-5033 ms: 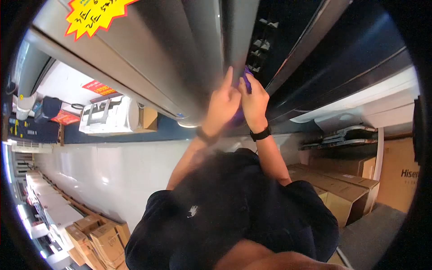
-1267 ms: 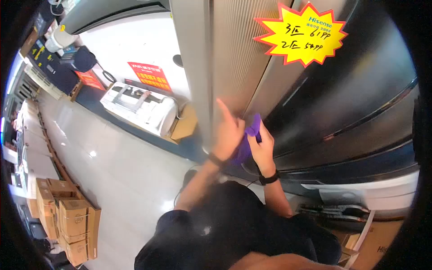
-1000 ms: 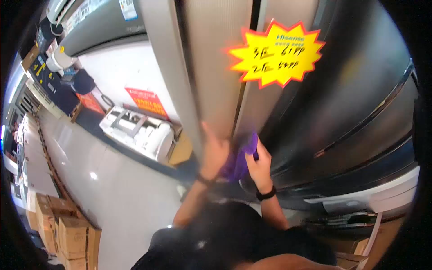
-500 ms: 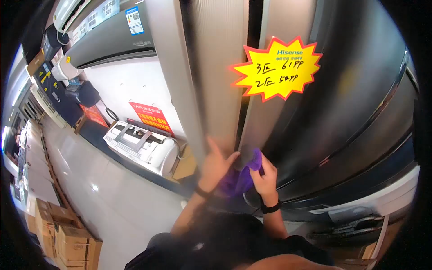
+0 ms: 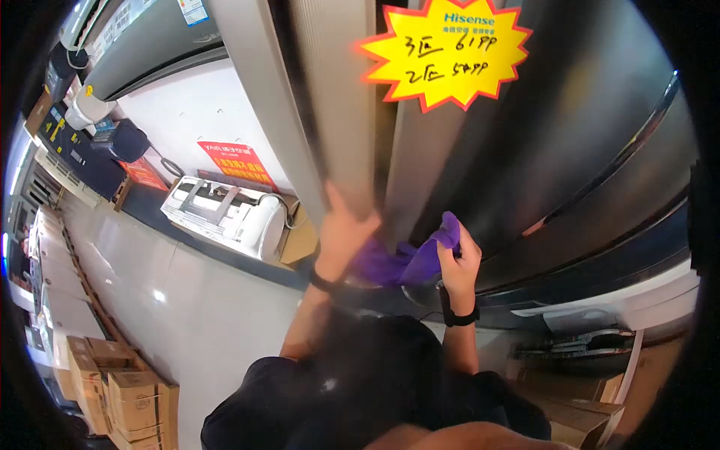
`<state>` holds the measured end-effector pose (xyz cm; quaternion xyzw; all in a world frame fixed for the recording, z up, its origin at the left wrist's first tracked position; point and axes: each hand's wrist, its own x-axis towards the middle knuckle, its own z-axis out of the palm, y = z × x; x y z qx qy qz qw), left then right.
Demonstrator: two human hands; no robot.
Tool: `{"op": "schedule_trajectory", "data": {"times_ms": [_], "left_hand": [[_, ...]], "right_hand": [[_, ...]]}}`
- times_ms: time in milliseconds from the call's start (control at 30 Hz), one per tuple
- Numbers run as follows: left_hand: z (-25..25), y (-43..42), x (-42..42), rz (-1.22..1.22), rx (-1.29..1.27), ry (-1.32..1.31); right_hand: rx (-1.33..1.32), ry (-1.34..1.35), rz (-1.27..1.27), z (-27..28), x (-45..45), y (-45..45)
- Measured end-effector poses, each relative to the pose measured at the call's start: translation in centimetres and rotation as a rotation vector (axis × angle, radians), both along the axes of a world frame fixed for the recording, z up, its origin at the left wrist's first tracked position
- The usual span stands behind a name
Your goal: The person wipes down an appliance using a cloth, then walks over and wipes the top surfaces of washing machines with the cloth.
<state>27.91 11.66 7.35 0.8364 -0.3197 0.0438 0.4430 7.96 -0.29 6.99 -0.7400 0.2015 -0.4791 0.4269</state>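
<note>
A purple cloth [image 5: 422,262] stretches between my two hands, low in front of a tall grey air conditioner cabinet [image 5: 349,97]. My right hand [image 5: 463,266] pinches one end of it, with a corner sticking up above the fingers. At the other end, my left hand [image 5: 341,236] is blurred against the ribbed front panel. Its index finger points up and the thumb stands out sideways, while the lower fingers seem curled on the cloth and are mostly hidden. A yellow starburst price sign [image 5: 450,56] is stuck on the cabinet above my hands.
A dark glossy rounded cabinet [image 5: 585,150] stands close on the right. To the left, a white water-heater-like unit [image 5: 225,217] sits on a low ledge by a red sign [image 5: 238,163]. Cardboard boxes [image 5: 133,397] are stacked at lower left on the pale floor [image 5: 202,315].
My view has shifted, so the price sign sits higher. My right hand has moved away from the left, and the cloth is spread wider between them.
</note>
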Motion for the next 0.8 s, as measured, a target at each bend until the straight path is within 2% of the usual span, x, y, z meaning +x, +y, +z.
{"op": "schedule_trajectory", "data": {"times_ms": [67, 167, 267, 333, 467, 567, 600, 667, 700, 767, 800], "left_hand": [[0.5, 0.3, -0.6, -0.010, -0.049, 0.011], [0.6, 0.3, -1.3, 0.076, 0.031, 0.030], [1.3, 0.9, -2.3, 0.089, -0.109, 0.106], [0.3, 1.3, -1.2, 0.115, -0.175, 0.047], [-1.2, 1.3, 0.4, 0.183, -0.236, 0.005], [-0.5, 0.6, -0.7, 0.220, -0.248, 0.079], [-0.6, 0.3, -1.0, 0.239, -0.259, 0.018], [0.2, 0.0, -1.4, 0.260, -0.250, 0.102], [0.7, -0.1, -1.7, 0.268, -0.245, 0.148], [1.8, 0.1, -2.1, 0.178, -0.257, 0.223], [2.1, 0.1, -2.1, 0.132, -0.266, 0.259]], "right_hand": [[0.033, 0.018, 0.023, 0.1, -0.2, 0.9], [0.019, 0.056, 0.044, 0.3, -0.3, 1.5], [-0.040, 0.040, 0.041, 0.3, -0.2, 1.7], [-0.002, 0.037, 0.054, 0.3, 0.1, 1.9], [0.096, 0.066, 0.118, 0.0, 0.5, 2.4], [0.069, 0.102, 0.158, 0.9, 1.8, 3.0], [0.004, 0.107, 0.183, 1.6, 2.6, 3.1], [-0.117, 0.133, 0.230, 3.0, 4.4, 3.6], [-0.094, 0.179, 0.219, 3.3, 5.3, 3.7], [-0.051, 0.274, 0.189, 3.6, 7.2, 3.9], [-0.118, 0.268, 0.206, 3.7, 7.8, 3.9]]}}
